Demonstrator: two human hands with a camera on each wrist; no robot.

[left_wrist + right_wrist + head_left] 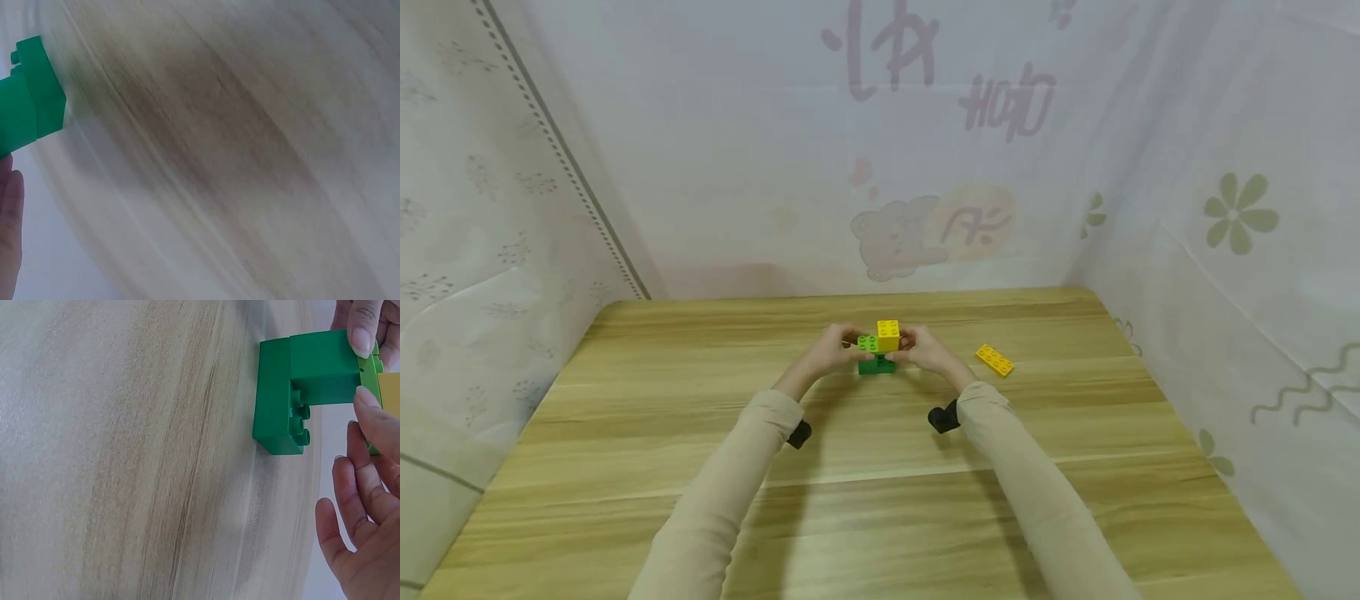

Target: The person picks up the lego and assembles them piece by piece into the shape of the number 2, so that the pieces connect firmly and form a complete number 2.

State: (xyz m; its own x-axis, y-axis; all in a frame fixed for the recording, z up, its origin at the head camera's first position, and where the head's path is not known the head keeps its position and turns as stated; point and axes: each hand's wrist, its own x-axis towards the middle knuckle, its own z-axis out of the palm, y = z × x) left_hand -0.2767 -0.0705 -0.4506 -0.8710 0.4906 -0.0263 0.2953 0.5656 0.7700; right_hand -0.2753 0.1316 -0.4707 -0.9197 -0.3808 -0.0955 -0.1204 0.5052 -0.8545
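Observation:
A small stack of toy building bricks stands on the wooden table. At its foot is a dark green brick point(872, 367), with another dark green brick point(322, 355) set upright on one end. Across the top lies a flat light green brick point(867, 342), and a yellow brick point(888, 335) sits on its right part. My left hand point(833, 347) pinches the light green brick from the left, thumb toward me. From the right, my right hand point(927, 348) pinches the same brick below the yellow one. In the left wrist view only part of the left hand point(9, 222) shows.
A flat yellow brick point(995, 360) lies apart on the table point(700, 367), to the right of the stack. Printed cloth point(760, 167) hangs behind the table and at both sides. Black wrist devices point(945, 417) sit under the sleeves.

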